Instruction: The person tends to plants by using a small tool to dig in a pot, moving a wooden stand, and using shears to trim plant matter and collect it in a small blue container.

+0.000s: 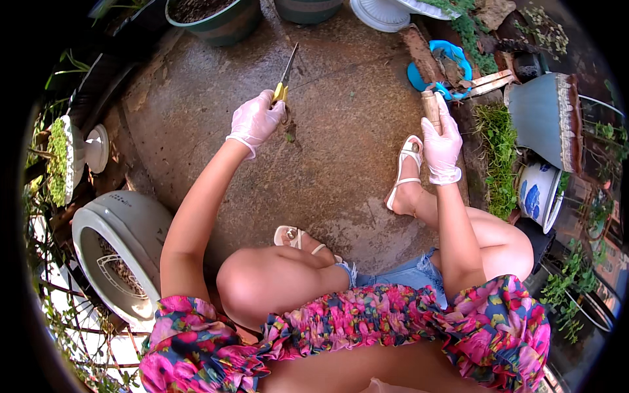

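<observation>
My left hand, in a thin pale glove, is closed around the yellow handle of scissors; their dark blades point up and away over the stone floor. My right hand, gloved too, grips the wooden handle of a tool whose broad, soil-caked or rusty blade extends away from me. That blade passes over a bright blue plastic container with brown debris in it; whether they touch I cannot tell. A small bit of greenery lies on the floor below the scissors.
A green pot of soil and a white pedestal planter stand at the far side. At right are a strip of green plants, a blue-grey pot and a blue-and-white pot. A large grey pot lies tilted at left, near a white urn.
</observation>
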The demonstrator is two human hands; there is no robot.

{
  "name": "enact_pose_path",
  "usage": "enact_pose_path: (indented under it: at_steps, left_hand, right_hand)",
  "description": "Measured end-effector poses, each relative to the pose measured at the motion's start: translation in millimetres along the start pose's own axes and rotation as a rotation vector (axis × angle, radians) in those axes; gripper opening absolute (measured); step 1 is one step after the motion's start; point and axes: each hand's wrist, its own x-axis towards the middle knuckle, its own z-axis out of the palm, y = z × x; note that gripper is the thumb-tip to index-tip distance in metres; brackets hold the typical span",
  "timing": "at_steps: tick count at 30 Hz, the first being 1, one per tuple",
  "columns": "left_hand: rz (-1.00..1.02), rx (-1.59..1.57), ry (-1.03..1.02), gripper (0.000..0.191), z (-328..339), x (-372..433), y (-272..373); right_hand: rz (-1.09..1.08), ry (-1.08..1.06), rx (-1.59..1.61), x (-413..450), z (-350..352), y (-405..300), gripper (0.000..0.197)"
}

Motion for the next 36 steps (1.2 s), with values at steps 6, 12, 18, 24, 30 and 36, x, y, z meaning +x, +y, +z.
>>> enact_pose_path:
  at_steps: [6,12,18,24,30,36]
  left_hand:
    - [-0.419,-0.238,0.042,0.036,9.8,-79.8,-77.4]
    - [-0.311,0.07,-0.11,0.032,41.6,-91.0,-65.6]
    - [-0.032,0.369,-0.278,0.024,58.3,-43.1,-80.4]
    - [0.247,0.56,-0.38,0.02,38.2,-35.2,-96.8]
    - [0.226,0.56,-0.301,0.021,19.8,-58.3,-105.9]
    - [0.091,0.229,0.225,0.023,-7.4,-59.8,-74.1]
  right_hand:
    - [0.79,-0.985,0.692,-100.3,86.9,-35.3,0.04]
    - [0.926,-1.186,0.678,-120.6,103.6,13.5,0.037]
    - [0.774,-1.257,0.445,-51.4,114.4,44.9,0.034]
    - [0.584,-1.3,0.279,10.0,140.9,40.5,0.031]
    - [0.454,-1.274,0.356,9.2,142.2,31.5,0.033]
    - [0.56,-1.305,0.384,38.1,40.5,28.1,0.039]
